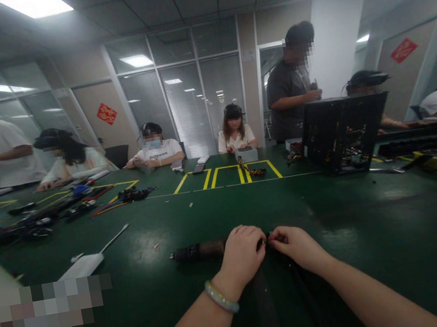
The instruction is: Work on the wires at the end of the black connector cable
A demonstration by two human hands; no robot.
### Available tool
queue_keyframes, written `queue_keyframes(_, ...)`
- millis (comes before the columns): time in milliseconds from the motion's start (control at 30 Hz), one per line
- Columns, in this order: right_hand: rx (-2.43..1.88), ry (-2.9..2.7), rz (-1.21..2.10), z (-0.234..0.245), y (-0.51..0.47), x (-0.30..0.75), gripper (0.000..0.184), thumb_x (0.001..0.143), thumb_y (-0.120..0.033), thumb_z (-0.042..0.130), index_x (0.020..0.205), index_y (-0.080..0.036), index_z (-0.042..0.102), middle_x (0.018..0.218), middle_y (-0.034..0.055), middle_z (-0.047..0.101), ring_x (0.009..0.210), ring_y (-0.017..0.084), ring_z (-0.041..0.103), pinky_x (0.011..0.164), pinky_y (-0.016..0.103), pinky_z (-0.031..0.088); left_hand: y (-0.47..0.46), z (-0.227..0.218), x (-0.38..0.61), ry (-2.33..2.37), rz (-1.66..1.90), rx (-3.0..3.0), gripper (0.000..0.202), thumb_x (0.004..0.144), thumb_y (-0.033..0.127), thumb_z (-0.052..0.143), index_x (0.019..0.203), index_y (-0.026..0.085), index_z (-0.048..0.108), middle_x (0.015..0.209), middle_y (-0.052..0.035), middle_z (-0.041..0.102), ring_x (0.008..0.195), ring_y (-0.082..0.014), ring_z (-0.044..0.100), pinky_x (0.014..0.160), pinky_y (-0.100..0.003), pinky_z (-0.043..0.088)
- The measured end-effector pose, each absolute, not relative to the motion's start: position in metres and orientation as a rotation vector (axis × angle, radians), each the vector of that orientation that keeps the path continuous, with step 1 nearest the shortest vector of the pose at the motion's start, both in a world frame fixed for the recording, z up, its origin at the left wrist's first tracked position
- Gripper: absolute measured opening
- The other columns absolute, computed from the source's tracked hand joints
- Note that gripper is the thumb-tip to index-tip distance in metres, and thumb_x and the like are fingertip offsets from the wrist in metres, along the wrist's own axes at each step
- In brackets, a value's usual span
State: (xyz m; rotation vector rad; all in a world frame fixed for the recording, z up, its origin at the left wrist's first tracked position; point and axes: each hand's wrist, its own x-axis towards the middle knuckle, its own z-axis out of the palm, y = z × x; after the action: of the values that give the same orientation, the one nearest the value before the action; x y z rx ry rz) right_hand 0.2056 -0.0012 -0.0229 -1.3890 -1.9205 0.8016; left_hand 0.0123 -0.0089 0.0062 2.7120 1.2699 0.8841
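A dark power screwdriver (pixel 203 251) lies across the green table with its metal tip to the left. My left hand (pixel 245 251) is curled over its right end, fingers closed; a pale bangle circles that wrist. Just to the right, my right hand (pixel 297 245) is closed in a pinch, its fingertips almost meeting the left ones. Whatever it pinches is too small and dark to name. Below both hands, long dark strips run toward me and blend into the shadowed table.
A white power adapter-like piece with a lead (pixel 86 263) lies left, and bundled cables (pixel 123 197) lie beyond. An open black computer case (pixel 344 137) stands at the right. Yellow tape lines (pixel 244 165) mark the far side, where several people sit or stand.
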Motion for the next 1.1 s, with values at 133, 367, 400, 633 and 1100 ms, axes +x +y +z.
queue_keyframes(133, -1.388, -1.923, 0.8, -0.0209, -0.0028, 0.2051, 0.014, 0.084, -0.029, 0.058, 0.087, -0.02, 0.068, 0.082, 0.0009, 0.071, 0.074, 0.017, 0.064, 0.064, 0.024, 0.043, -0.0087, 0.0055, 0.0134, 1.292, 0.911, 2.703, 0.013, 0.08, 0.017, 0.066, 0.09, 0.022, 0.06, 0.097, -0.0001, 0.065, 0.096, -0.0195, 0.058, 0.1, -0.041, 0.035)
queue_keyframes(367, -1.409, -1.917, 0.811, -0.0213, -0.0022, 0.2062, 0.015, 0.084, -0.03, 0.058, 0.088, -0.02, 0.069, 0.082, 0.0013, 0.071, 0.074, 0.017, 0.064, 0.065, 0.025, 0.044, -0.0065, 0.0018, 0.0125, 1.3, 0.894, 2.728, 0.012, 0.082, 0.014, 0.061, 0.092, 0.022, 0.06, 0.1, -0.0001, 0.065, 0.099, -0.0187, 0.058, 0.103, -0.04, 0.034)
queue_keyframes(400, -1.406, -1.913, 0.818, -0.0217, -0.002, 0.2064, 0.015, 0.084, -0.03, 0.058, 0.089, -0.02, 0.069, 0.083, 0.0014, 0.071, 0.074, 0.017, 0.065, 0.066, 0.025, 0.044, -0.0062, 0.0015, 0.0123, 1.31, 0.901, 2.719, 0.013, 0.082, 0.015, 0.063, 0.092, 0.022, 0.06, 0.1, 0.0, 0.065, 0.099, -0.0188, 0.058, 0.103, -0.041, 0.034)
queue_keyframes(633, -1.425, -1.9, 0.824, -0.0179, -0.004, 0.2054, 0.015, 0.084, -0.029, 0.059, 0.089, -0.02, 0.069, 0.082, 0.002, 0.071, 0.073, 0.017, 0.065, 0.064, 0.024, 0.044, -0.0059, 0.0007, 0.0125, 1.272, 0.9, 2.73, 0.013, 0.083, 0.014, 0.061, 0.092, 0.024, 0.061, 0.103, 0.0019, 0.064, 0.102, -0.0175, 0.056, 0.107, -0.042, 0.03)
queue_keyframes(1100, -1.414, -1.912, 0.787, -0.0164, -0.005, 0.2049, 0.014, 0.083, -0.029, 0.059, 0.086, -0.021, 0.069, 0.079, 0.0003, 0.07, 0.071, 0.016, 0.063, 0.061, 0.024, 0.042, -0.0076, 0.0017, 0.0127, 1.306, 0.9, 2.723, 0.011, 0.084, 0.019, 0.062, 0.094, 0.023, 0.06, 0.102, 0.0004, 0.064, 0.101, -0.0186, 0.057, 0.106, -0.043, 0.032)
